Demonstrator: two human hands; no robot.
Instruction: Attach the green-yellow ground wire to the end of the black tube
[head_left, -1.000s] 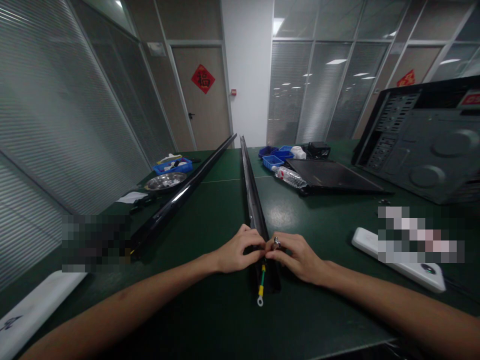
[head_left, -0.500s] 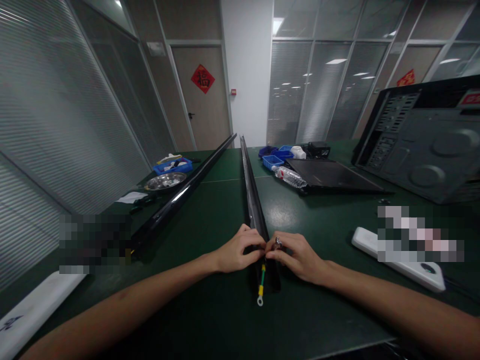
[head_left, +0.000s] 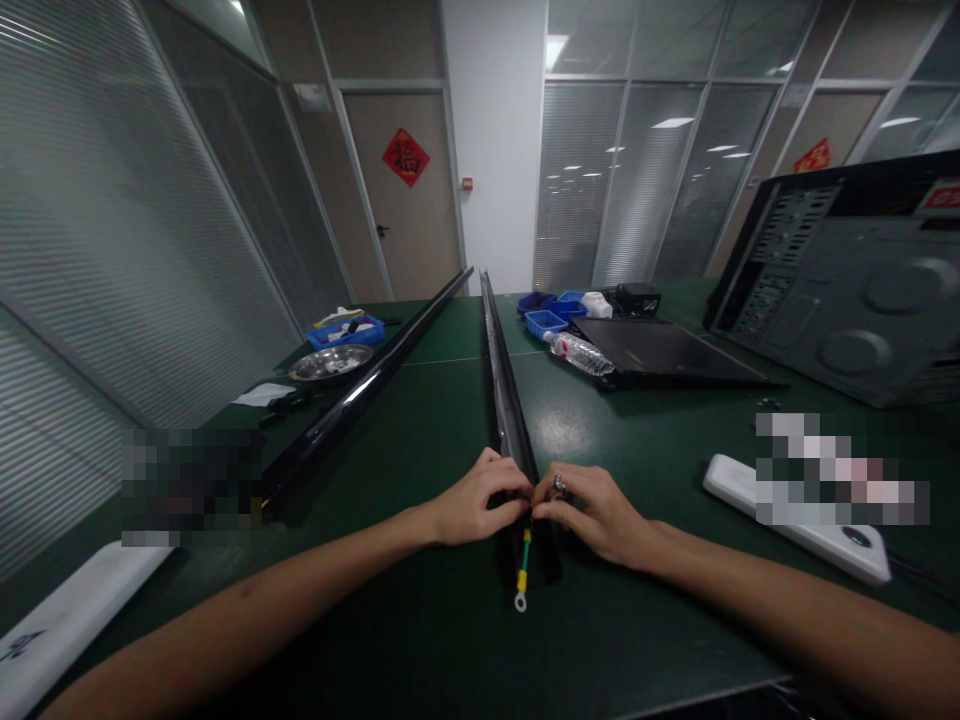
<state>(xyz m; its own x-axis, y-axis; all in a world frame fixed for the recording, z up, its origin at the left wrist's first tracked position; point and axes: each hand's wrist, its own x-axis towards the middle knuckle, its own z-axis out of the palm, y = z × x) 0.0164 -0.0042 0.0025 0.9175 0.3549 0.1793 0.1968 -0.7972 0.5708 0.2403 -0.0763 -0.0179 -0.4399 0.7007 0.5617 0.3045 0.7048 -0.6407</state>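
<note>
A long black metal channel (head_left: 512,405) runs away from me along the middle of the table. At its near end, the fingertips of my left hand (head_left: 487,500) and my right hand (head_left: 589,510) meet in a pinch. A short green ground wire (head_left: 526,556) with yellow sleeves comes out below the fingers, its silver ring terminal (head_left: 520,601) pointing toward me. The wire's upper end and whatever small thing is pinched there are hidden by my fingers. Both hands are closed, and the right one wears a ring (head_left: 559,486).
Another black channel (head_left: 352,405) lies to the left, beside a metal bowl (head_left: 332,364) and a blue tray (head_left: 360,333). On the right are a white power bank-like device (head_left: 724,479), a plastic bottle (head_left: 579,353), a dark flat panel (head_left: 667,350), blue bins (head_left: 545,323) and a computer case (head_left: 847,290).
My right fingers have shifted very slightly at the same spot. The channel and the ground wire have not visibly moved.
</note>
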